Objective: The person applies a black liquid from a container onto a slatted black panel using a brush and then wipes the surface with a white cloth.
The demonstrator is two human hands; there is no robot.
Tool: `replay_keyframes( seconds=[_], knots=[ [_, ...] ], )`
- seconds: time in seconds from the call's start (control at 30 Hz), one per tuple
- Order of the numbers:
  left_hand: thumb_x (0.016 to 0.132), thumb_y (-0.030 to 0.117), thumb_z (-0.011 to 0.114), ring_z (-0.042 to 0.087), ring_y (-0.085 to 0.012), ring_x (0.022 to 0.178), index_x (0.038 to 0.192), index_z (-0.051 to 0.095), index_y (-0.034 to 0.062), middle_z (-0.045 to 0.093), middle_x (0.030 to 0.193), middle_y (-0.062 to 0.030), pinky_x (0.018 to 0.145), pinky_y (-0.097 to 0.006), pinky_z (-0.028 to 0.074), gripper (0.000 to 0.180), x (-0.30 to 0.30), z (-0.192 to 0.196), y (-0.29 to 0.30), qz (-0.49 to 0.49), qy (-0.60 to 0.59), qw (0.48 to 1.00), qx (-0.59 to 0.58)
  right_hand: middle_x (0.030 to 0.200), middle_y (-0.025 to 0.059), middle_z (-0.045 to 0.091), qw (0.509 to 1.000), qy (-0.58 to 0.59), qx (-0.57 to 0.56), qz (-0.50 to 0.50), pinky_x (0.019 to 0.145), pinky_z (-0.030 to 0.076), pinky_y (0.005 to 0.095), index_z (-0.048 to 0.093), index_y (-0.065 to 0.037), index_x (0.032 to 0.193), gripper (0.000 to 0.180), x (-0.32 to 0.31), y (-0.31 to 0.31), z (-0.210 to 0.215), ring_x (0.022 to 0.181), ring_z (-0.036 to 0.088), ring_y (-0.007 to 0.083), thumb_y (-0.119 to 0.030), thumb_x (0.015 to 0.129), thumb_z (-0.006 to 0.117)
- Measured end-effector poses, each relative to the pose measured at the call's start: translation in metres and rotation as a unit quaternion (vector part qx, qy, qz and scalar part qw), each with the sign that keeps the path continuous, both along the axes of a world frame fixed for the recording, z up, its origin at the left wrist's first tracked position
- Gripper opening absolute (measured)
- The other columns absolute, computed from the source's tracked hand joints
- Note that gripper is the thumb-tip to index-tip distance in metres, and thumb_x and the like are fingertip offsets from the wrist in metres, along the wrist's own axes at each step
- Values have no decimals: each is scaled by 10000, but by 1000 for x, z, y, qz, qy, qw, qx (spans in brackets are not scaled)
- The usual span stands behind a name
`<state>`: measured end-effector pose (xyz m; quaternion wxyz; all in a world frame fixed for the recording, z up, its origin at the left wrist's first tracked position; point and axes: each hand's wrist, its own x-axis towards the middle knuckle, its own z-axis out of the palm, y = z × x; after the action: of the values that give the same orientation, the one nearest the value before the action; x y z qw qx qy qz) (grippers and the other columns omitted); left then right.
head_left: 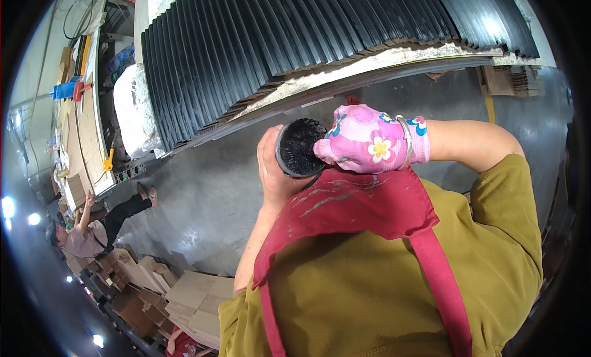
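Observation:
Bare fingers of my left hand (pixel 268 169) wrap round a round black cup (pixel 301 146) in front of my chest. The cup's inside looks dark and wet, with streaks on its wall. My right hand (pixel 368 141), in a pink flowered glove, is closed at the cup's right rim. A small dark red tip (pixel 353 100) shows just beyond the gloved fist; what the fist grips is hidden. A red apron (pixel 354 203) with pale smears hangs below the hands. Beyond them, a long row of black strips (pixel 295 33) lies side by side.
The strips rest on a pale board (pixel 345 72) with a long near edge. A white wrapped bundle (pixel 132 113) sits at their left end. Far left, a person (pixel 92 234) is near a workbench (pixel 92 141). Cardboard (pixel 196 295) is stacked at lower left.

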<state>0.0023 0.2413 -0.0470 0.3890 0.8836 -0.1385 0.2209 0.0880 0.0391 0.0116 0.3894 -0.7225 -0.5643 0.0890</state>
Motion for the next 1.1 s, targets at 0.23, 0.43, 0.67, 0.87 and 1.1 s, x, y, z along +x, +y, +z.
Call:
replay_keyframes(
  seconds=[0.23, 0.43, 0.67, 0.87, 1.1],
  knots=[
    [538, 191, 862, 531, -353, 1027, 1220, 393, 22, 526, 1122, -171, 886, -430, 437, 844, 0, -8, 8, 3, 112, 994, -7, 570, 69, 557, 998, 6, -51, -22, 612, 459, 393, 551, -120, 783, 106, 11, 0, 28, 570, 587, 281, -152, 715, 626],
    [549, 170, 854, 535, -354, 1014, 1206, 401, 18, 537, 1109, -168, 885, -435, 430, 813, 0, -6, 5, -8, 125, 992, -22, 544, 2, 473, 979, -191, -50, -54, 594, 395, 351, 557, -72, 887, 185, 10, 8, 12, 519, 521, 214, -203, 761, 589],
    [551, 172, 854, 533, -357, 1013, 1210, 407, 8, 530, 1126, -172, 880, -434, 431, 813, -1, -9, 6, 3, 184, 982, -48, 566, 10, 507, 988, -103, -112, -31, 629, 402, 354, 562, -65, 937, 221, 19, 5, 25, 536, 540, 228, -185, 756, 599],
    [553, 233, 857, 516, -367, 1047, 1237, 400, -2, 513, 1145, -187, 906, -444, 421, 855, 0, -14, 13, 0, 148, 989, 15, 587, 22, 506, 993, -118, 4, -9, 603, 397, 341, 560, -74, 928, 198, 5, -2, 3, 534, 537, 220, -149, 757, 625],
    [551, 238, 862, 508, -368, 1061, 1236, 404, -12, 505, 1151, -184, 905, -443, 424, 861, 1, -5, 5, -6, 128, 992, -15, 702, 13, 585, 996, 56, -76, -11, 721, 417, 339, 555, -113, 934, 189, 11, -5, 11, 680, 597, 221, -130, 749, 591]
  ],
)
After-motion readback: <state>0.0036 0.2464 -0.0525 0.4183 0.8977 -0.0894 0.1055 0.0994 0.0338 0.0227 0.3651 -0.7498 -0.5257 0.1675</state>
